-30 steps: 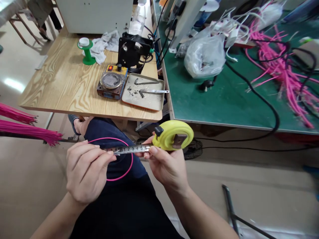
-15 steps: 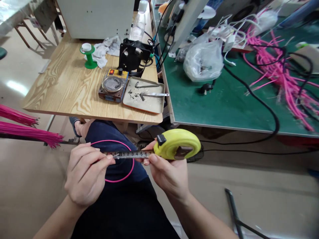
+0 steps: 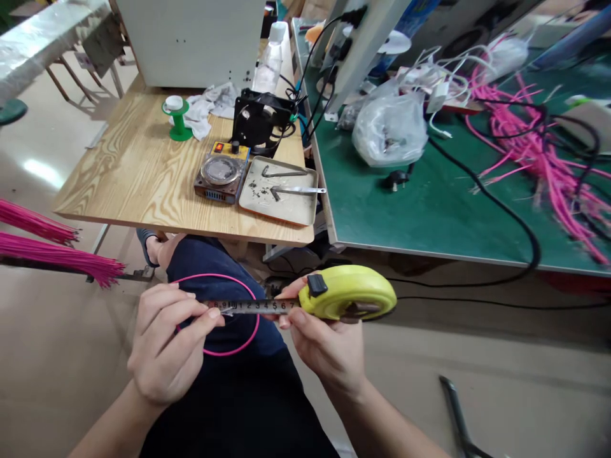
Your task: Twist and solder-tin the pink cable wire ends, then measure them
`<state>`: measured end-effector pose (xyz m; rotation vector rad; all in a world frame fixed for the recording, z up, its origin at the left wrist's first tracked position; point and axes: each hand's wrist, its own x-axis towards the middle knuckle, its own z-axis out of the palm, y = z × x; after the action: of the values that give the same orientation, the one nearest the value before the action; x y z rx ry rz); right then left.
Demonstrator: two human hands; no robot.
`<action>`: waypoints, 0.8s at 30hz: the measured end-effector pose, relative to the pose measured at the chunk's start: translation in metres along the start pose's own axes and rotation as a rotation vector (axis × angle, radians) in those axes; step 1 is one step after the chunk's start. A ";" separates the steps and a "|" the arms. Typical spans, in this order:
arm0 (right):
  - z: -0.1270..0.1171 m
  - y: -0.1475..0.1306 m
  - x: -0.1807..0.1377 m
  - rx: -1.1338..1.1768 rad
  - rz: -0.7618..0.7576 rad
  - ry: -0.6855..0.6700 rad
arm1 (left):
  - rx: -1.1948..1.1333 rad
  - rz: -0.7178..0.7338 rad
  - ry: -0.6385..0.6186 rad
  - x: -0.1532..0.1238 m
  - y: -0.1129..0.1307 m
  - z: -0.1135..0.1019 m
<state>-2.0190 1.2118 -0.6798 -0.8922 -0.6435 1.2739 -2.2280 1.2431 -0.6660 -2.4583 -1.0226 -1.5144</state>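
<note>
My right hand [image 3: 327, 340] grips a yellow-green tape measure [image 3: 351, 293] over my lap, fingers closed round its case. A short length of the metal tape blade [image 3: 252, 306] runs left to my left hand [image 3: 165, 340], whose thumb and fingers pinch the blade's end. A thin pink wire [image 3: 238, 343] curls in a loop from that same pinch, above and below the blade, over my dark trousers [image 3: 238, 394].
A wooden table [image 3: 138, 184] ahead carries a small solder pot [image 3: 220, 175], a metal tray [image 3: 281, 191] with tools, a black fan [image 3: 260, 121] and a green spool [image 3: 177, 117]. The green bench [image 3: 429, 197] on the right holds pink wires [image 3: 548, 152], a plastic bag [image 3: 391, 127] and black cables. Pink wire bundles [image 3: 52, 245] lie left.
The tape measure case has drawn a little to the right, baring slightly more blade. Both hands sit lower in the picture as the view tilted up.
</note>
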 end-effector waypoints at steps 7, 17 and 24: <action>0.001 -0.002 -0.001 0.009 -0.056 0.011 | -0.016 -0.001 -0.005 0.003 0.002 0.000; 0.001 -0.002 -0.001 0.042 -0.092 -0.008 | -0.030 -0.018 0.000 0.004 0.005 0.000; 0.000 -0.002 -0.002 0.033 -0.091 -0.031 | -0.037 -0.005 -0.019 -0.001 0.002 -0.002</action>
<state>-2.0183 1.2100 -0.6777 -0.8090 -0.6786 1.2148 -2.2285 1.2405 -0.6653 -2.5018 -1.0133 -1.5274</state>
